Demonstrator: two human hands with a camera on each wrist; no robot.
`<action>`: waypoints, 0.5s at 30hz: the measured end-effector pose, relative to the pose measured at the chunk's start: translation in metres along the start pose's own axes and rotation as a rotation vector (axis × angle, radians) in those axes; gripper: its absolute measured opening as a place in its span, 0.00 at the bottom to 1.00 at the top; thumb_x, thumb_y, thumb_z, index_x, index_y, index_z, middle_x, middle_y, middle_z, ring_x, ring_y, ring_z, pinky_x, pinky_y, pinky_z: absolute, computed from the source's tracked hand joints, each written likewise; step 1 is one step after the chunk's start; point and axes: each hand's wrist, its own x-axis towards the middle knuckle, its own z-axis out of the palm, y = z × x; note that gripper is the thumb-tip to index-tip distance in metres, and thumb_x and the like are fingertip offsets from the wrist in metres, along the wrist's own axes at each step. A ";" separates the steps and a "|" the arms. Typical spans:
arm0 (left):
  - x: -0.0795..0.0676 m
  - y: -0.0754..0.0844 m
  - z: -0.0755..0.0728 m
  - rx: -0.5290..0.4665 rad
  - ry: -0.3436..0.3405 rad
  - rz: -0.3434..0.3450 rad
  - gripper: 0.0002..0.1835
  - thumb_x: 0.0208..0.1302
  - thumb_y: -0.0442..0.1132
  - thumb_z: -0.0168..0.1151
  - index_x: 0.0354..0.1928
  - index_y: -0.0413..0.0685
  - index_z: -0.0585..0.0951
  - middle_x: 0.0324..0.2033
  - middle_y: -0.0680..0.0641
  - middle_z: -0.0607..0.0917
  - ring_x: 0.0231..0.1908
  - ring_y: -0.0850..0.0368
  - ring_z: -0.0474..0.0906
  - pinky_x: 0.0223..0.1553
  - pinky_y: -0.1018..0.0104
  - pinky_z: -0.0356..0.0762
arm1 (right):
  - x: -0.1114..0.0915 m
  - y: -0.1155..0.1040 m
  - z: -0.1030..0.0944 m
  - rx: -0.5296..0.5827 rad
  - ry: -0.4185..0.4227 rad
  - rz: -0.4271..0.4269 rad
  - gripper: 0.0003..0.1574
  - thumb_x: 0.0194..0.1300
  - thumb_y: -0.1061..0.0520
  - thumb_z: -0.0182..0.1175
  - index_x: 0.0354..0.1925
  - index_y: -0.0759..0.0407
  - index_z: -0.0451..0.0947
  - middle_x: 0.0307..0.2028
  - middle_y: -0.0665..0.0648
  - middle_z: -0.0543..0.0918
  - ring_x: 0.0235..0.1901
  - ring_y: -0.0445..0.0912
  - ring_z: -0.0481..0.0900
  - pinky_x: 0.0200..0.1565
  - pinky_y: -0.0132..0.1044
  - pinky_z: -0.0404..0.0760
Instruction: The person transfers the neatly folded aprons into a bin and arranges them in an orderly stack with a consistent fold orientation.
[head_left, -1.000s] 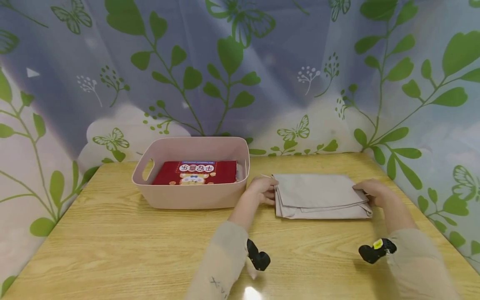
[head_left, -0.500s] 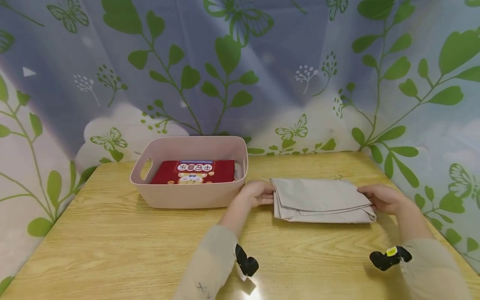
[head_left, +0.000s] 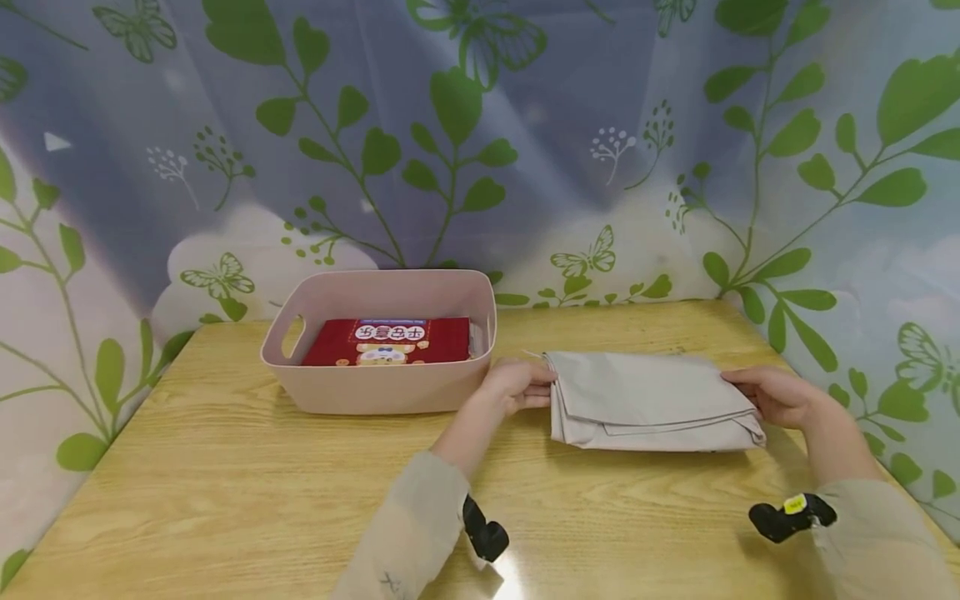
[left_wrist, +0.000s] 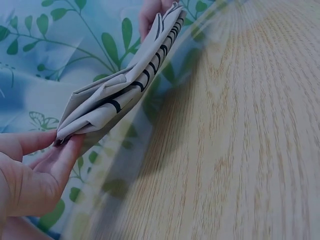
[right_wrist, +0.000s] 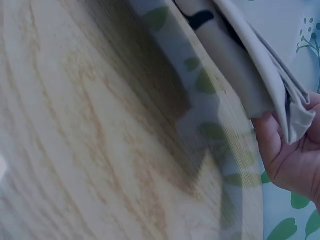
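A flat, folded beige cloth (head_left: 652, 392) is held between both hands, its long side running left to right in the head view. At its left end my left hand (head_left: 517, 385) grips the edge, thumb on top and fingers beneath. The opposite end is held the same way by my right hand (head_left: 780, 396). Seen from the left wrist, the folded cloth (left_wrist: 120, 92) shows several stacked layers and black stripes on its underside. Its loose corner hangs over the palm of my right hand (right_wrist: 295, 155) in the right wrist view.
Left of the cloth, close to my left hand, stands a pink plastic basket (head_left: 390, 392). Inside it lies a red package (head_left: 442, 342) with white lettering and a cartoon animal. Behind the wooden table (head_left: 262, 500) hangs a leaf-patterned curtain (head_left: 525, 167).
The cloth has come up off the table and slightly nearer, its front edge now lower in view. My right hand has shifted right and the grip has moved under the cloth's end.
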 end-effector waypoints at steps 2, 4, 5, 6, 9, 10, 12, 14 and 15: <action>-0.001 0.000 -0.001 0.020 0.001 0.007 0.14 0.58 0.23 0.57 0.47 0.25 0.76 0.28 0.41 0.82 0.36 0.48 0.81 0.45 0.55 0.78 | 0.000 0.001 0.000 -0.005 -0.010 -0.002 0.20 0.73 0.52 0.43 0.34 0.50 0.82 0.31 0.49 0.83 0.31 0.40 0.80 0.30 0.30 0.77; -0.003 0.000 -0.003 0.034 0.001 0.010 0.14 0.58 0.23 0.57 0.48 0.25 0.76 0.28 0.42 0.82 0.35 0.50 0.81 0.45 0.55 0.78 | 0.000 0.000 0.001 -0.019 -0.020 -0.005 0.19 0.73 0.51 0.44 0.35 0.51 0.82 0.31 0.50 0.83 0.30 0.40 0.80 0.29 0.30 0.76; -0.003 0.000 -0.004 0.039 0.002 0.010 0.15 0.58 0.23 0.57 0.48 0.26 0.76 0.28 0.42 0.82 0.34 0.50 0.81 0.45 0.55 0.78 | 0.000 0.000 0.002 -0.024 -0.024 -0.009 0.19 0.73 0.51 0.44 0.35 0.51 0.82 0.31 0.50 0.83 0.30 0.41 0.80 0.29 0.30 0.77; -0.004 0.000 -0.005 0.045 0.003 0.014 0.15 0.58 0.23 0.57 0.49 0.26 0.76 0.29 0.42 0.82 0.34 0.50 0.81 0.44 0.55 0.78 | 0.000 -0.001 0.003 -0.027 -0.028 -0.011 0.19 0.73 0.51 0.44 0.36 0.51 0.81 0.32 0.50 0.83 0.30 0.41 0.80 0.29 0.31 0.77; -0.005 0.000 -0.007 0.057 0.007 0.013 0.16 0.58 0.23 0.57 0.49 0.27 0.76 0.29 0.41 0.83 0.33 0.51 0.82 0.44 0.56 0.79 | -0.002 -0.003 0.005 -0.023 -0.030 -0.017 0.18 0.73 0.52 0.44 0.36 0.52 0.81 0.32 0.52 0.83 0.31 0.42 0.81 0.31 0.32 0.80; -0.006 0.000 -0.007 0.062 0.010 0.012 0.16 0.58 0.23 0.58 0.49 0.27 0.77 0.29 0.41 0.83 0.33 0.51 0.82 0.43 0.57 0.79 | -0.003 -0.004 0.006 -0.017 -0.031 -0.019 0.18 0.73 0.53 0.44 0.36 0.52 0.81 0.32 0.52 0.84 0.32 0.43 0.82 0.33 0.34 0.81; -0.006 0.000 -0.007 0.071 0.016 0.011 0.15 0.57 0.23 0.58 0.49 0.27 0.77 0.29 0.41 0.84 0.33 0.51 0.82 0.42 0.58 0.80 | -0.004 -0.005 0.008 -0.008 -0.034 -0.023 0.17 0.73 0.54 0.44 0.37 0.52 0.80 0.33 0.52 0.84 0.33 0.44 0.82 0.34 0.35 0.81; -0.007 0.001 -0.007 0.079 0.020 0.010 0.15 0.57 0.23 0.58 0.48 0.28 0.77 0.29 0.41 0.84 0.31 0.52 0.82 0.40 0.58 0.80 | -0.005 -0.006 0.009 -0.005 -0.036 -0.023 0.17 0.73 0.54 0.44 0.37 0.52 0.80 0.33 0.52 0.83 0.32 0.44 0.82 0.34 0.34 0.81; -0.008 0.001 -0.007 0.085 0.020 0.011 0.15 0.57 0.23 0.58 0.48 0.28 0.77 0.28 0.42 0.83 0.30 0.53 0.82 0.40 0.59 0.81 | -0.005 -0.007 0.010 -0.005 -0.036 -0.022 0.17 0.73 0.54 0.44 0.36 0.52 0.80 0.33 0.52 0.83 0.32 0.44 0.82 0.34 0.34 0.81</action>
